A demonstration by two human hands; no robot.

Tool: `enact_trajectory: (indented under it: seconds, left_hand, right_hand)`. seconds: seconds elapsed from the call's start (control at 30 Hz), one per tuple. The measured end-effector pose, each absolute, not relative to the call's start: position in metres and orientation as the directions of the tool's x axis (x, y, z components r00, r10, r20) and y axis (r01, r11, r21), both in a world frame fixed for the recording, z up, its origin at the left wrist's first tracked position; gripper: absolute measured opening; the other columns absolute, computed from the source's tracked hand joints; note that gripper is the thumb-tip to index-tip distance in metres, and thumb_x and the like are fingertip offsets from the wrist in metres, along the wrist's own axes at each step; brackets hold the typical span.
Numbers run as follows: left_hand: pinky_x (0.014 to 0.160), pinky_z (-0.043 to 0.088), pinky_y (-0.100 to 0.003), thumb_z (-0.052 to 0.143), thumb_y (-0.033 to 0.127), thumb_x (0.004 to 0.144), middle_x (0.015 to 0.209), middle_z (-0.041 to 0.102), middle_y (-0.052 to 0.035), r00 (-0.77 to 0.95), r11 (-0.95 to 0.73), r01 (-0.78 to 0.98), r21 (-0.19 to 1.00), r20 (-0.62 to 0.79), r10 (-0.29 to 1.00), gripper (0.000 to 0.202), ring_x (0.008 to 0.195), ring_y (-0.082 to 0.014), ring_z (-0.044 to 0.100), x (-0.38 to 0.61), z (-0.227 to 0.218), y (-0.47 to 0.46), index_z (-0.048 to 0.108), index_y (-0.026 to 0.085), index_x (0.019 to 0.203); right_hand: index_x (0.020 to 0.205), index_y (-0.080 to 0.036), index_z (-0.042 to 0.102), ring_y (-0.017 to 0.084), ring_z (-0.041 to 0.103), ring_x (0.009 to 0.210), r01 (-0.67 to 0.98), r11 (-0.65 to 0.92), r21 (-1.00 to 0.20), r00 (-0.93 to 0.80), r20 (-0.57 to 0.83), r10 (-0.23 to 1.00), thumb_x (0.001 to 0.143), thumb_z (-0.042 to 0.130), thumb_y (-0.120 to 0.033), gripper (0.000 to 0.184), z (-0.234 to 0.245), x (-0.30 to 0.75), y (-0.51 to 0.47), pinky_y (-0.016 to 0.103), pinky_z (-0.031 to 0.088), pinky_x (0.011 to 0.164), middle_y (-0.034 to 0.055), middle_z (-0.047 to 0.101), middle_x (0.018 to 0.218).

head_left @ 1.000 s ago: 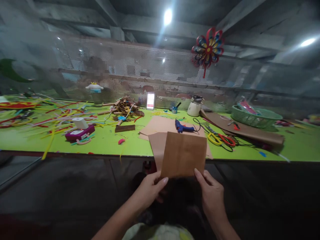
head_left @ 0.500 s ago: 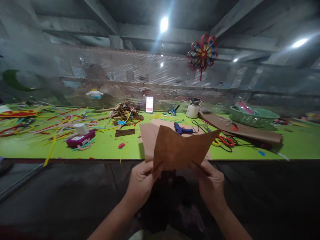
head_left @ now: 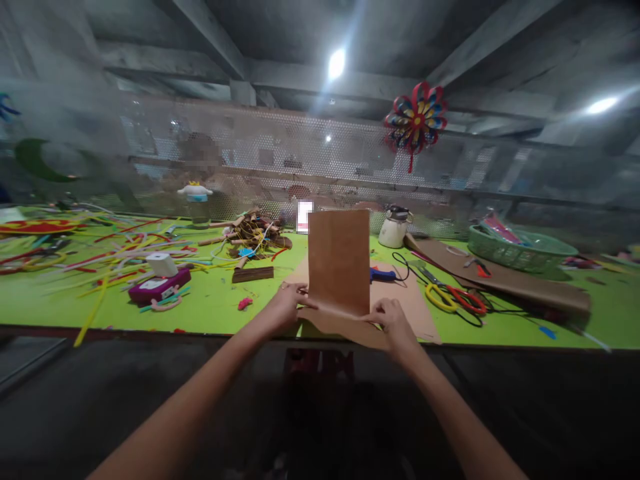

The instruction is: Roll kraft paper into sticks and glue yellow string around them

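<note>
A sheet of brown paper [head_left: 339,260] stands bent in front of me, its tall panel upright and its lower flap lying toward me at the table edge. At the left end of the crease, my left hand [head_left: 289,307] grips the paper with its fingers together. My right hand [head_left: 395,325] pinches the right end of the same crease. Under and behind the sheet lies a paler brown paper [head_left: 413,303] on the green table [head_left: 200,310]. A blue glue gun [head_left: 383,275] rests there, partly hidden by the upright panel.
Right of the paper are yellow-handled scissors [head_left: 441,297], a black cord, a large brown sheet [head_left: 530,288] and a green basket [head_left: 520,253]. A white jug [head_left: 393,231] stands behind. Leftward lie a stick bundle [head_left: 260,233], a purple box [head_left: 159,285] and scattered coloured strips [head_left: 107,250].
Both hands have moved forward and up to the table edge with the brown paper. The sheet, loosely curved before, now has a crease with one panel upright.
</note>
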State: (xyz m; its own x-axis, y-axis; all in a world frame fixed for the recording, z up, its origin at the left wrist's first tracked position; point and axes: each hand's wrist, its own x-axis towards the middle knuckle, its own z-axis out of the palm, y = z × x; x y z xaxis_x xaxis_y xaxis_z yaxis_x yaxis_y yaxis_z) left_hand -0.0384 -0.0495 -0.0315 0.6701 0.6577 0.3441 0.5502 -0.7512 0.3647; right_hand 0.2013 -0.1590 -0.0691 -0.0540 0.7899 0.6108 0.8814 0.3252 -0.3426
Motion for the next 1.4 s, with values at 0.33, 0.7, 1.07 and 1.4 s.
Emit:
enact_trajectory:
  seconds: [0.33, 0.7, 1.07, 1.4]
  left_hand:
    - [0.088, 0.039, -0.028, 0.06, 0.022, 0.067, 0.101, 0.063, -0.0056, 0.711, -0.769, 0.387, 0.51, 0.365, 0.6, 0.028, 0.095, -0.0195, 0.054, -0.043, -0.047, -0.086, 0.069, 0.022, 0.093]
    - [0.053, 0.036, -0.021, 0.055, 0.038, 0.071, 0.06, 0.06, -0.001, 0.654, -0.489, 0.442, 0.752, 0.102, 0.749, 0.028, 0.056, -0.013, 0.05, -0.025, -0.026, -0.043, 0.064, 0.012, 0.064]
    - [0.055, 0.033, -0.025, 0.057, 0.035, 0.07, 0.075, 0.065, -0.0082, 0.423, -0.486, 0.755, 0.439, 0.239, 0.874, 0.023, 0.067, -0.0197, 0.058, -0.008, -0.034, -0.044, 0.061, 0.015, 0.081]
    - [0.063, 0.037, -0.025, 0.044, 0.029, 0.083, 0.079, 0.063, -0.0072, 0.401, -0.56, 0.635, 0.532, 0.393, 0.828, 0.016, 0.073, -0.0181, 0.057, -0.011, -0.029, -0.04, 0.053, 0.016, 0.085]
  right_hand:
    - [0.096, -0.021, 0.069, 0.02, 0.046, 0.092, 0.821, 0.488, -0.296, -0.337, 0.44, 0.833, 0.078, 0.056, -0.014, 0.023, -0.049, 0.214, -0.16, 0.033, 0.042, 0.08, 0.0091, 0.061, 0.1]
    - [0.066, -0.017, 0.063, 0.016, 0.053, 0.07, 0.777, 0.323, -0.541, -0.111, 0.386, 0.916, 0.085, 0.043, -0.037, 0.034, -0.045, 0.216, -0.145, 0.025, 0.04, 0.064, 0.0028, 0.062, 0.069]
    - [0.05, -0.017, 0.053, 0.015, 0.049, 0.058, 0.903, -0.016, -0.428, 0.183, 0.352, 0.918, 0.077, 0.048, -0.032, 0.031, -0.052, 0.208, -0.12, 0.024, 0.032, 0.055, 0.0048, 0.058, 0.057]
    - [0.06, -0.017, 0.052, 0.014, 0.048, 0.054, 0.598, 0.225, -0.769, 0.145, 0.379, 0.914, 0.078, 0.049, -0.046, 0.034, -0.035, 0.195, -0.133, 0.023, 0.034, 0.049, 0.0005, 0.054, 0.056]
